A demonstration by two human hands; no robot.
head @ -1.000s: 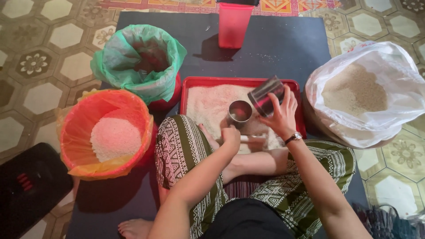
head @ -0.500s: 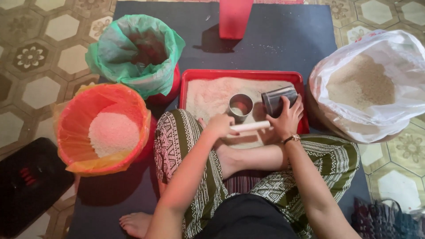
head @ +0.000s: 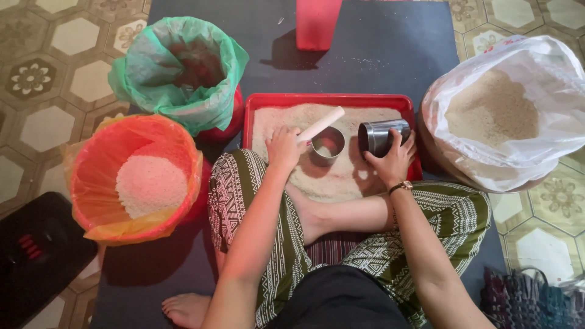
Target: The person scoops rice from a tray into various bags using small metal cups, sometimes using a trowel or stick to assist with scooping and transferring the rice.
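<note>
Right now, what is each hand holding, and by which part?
Left hand grips a pale stick by its lower end. Right hand holds a tipped metal cup around its side, over the red tray.

Setting was a home floor, used as a sitting workplace for handling grain. Floor was laid with patterned hexagonal tiles (head: 42, 79), partly covered by a dark mat (head: 390, 55). The person sat cross-legged and barefoot on it, in patterned trousers (head: 451, 219). A red tray (head: 329, 99) of grain lay just ahead; lined basins sat on the left, orange (head: 131, 176) nearer, green (head: 183, 73) farther, and a white sack (head: 506, 116) of grain on the right.
</note>
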